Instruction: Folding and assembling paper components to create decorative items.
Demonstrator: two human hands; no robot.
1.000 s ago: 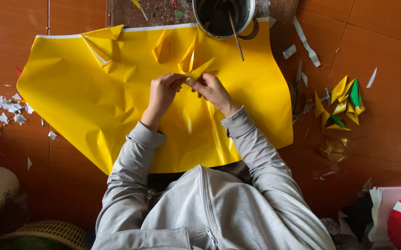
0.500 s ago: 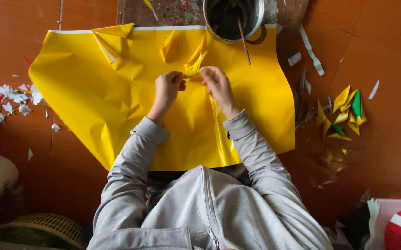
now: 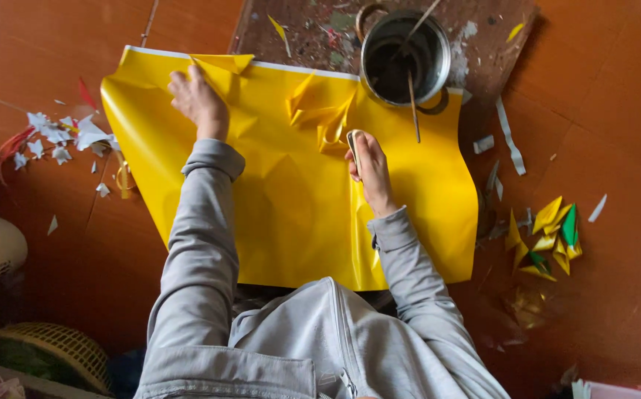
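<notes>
A large sheet of glossy yellow paper (image 3: pixel 291 214) lay spread flat on the reddish-brown floor (image 3: pixel 616 148) in front of the seated person, its near edge reaching their lap, so that the whole sheet sat within arm's reach. The left hand (image 3: pixel 198 100) was stretched out to the far left corner, fingers curled down onto the paper just beside a folded-over triangular flap (image 3: pixel 224 63); it looked to be pressing the sheet there to keep it from sliding, though whether the fingertips pinched anything I could not tell. The right hand (image 3: pixel 368 166) rested near the middle of the sheet, fingers closed around a small slim tool with a pale handle (image 3: pixel 353 144), probably a cutter, held upright with its tip toward a cluster of crumpled yellow folds (image 3: pixel 324 114). Its grip was snug, thumb along the side, as one holds a blade for control

Beyond the far edge stood a dark metal pot (image 3: pixel 405 59) with a thin stick (image 3: pixel 413 103) leaning out of it, set on a stained board (image 3: pixel 298 29), close enough to dip into. Finished yellow and green folded pieces (image 3: pixel 546 240) were piled to the right, apart from the sheet, and white paper scraps (image 3: pixel 58 137) lay scattered to the left, out of the working area
</notes>
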